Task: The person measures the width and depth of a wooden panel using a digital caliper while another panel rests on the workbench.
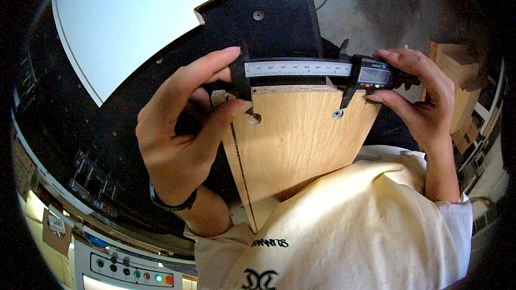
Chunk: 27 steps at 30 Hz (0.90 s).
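Observation:
A black digital caliper point(298, 69) lies across the top edge of a light wood-grain board point(301, 134). Its fixed jaw end is pinched between the thumb and fingers of my left hand point(185, 123). At the other end, the thumb and fingers of my right hand point(422, 88) grip the sliding part beside the small display point(374, 76). The jaws are spread apart and point down over the board's face. One tip is by a round hole point(255, 119), the other close above a cross-head metal fitting point(337, 114). The board stands tilted against my shirt.
A black machine bed point(258, 37) spreads beyond and to the left, with a white panel point(140, 27) on it. At the lower left is a control panel point(131, 274) with several buttons. Cardboard boxes point(457, 70) stand on the right, near the grey floor point(371, 11).

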Available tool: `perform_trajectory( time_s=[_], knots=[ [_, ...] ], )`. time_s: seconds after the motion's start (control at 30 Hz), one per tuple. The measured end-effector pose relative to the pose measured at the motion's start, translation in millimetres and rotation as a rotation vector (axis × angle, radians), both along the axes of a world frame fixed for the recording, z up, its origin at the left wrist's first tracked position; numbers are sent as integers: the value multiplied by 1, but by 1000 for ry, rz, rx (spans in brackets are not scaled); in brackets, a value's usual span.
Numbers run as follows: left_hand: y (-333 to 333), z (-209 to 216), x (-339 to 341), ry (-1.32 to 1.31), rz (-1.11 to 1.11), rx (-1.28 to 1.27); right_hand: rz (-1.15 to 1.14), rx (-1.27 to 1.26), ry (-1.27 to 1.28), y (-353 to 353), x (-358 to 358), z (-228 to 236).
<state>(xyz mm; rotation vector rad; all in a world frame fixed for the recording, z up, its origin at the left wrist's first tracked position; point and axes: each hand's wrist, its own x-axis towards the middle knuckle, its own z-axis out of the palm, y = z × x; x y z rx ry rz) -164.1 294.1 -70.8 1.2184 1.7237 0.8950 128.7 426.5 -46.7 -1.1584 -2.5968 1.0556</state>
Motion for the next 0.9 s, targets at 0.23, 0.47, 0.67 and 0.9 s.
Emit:
perform_trajectory(
  time_s=[0.23, 0.47, 0.67, 0.9],
  knots=[
    [0, 7, 0, -46, 48, -123, -14, -29, 63, 0, 1, -4],
    [-2, 1, -2, -67, -3, -56, -13, 6, 98, 0, 1, -6],
    [-3, 0, -1, -101, 17, -71, -30, -40, 49, -1, 4, -3],
    [-6, -3, -3, -116, 22, -61, 0, -18, 34, -1, 5, -3]
  ],
)
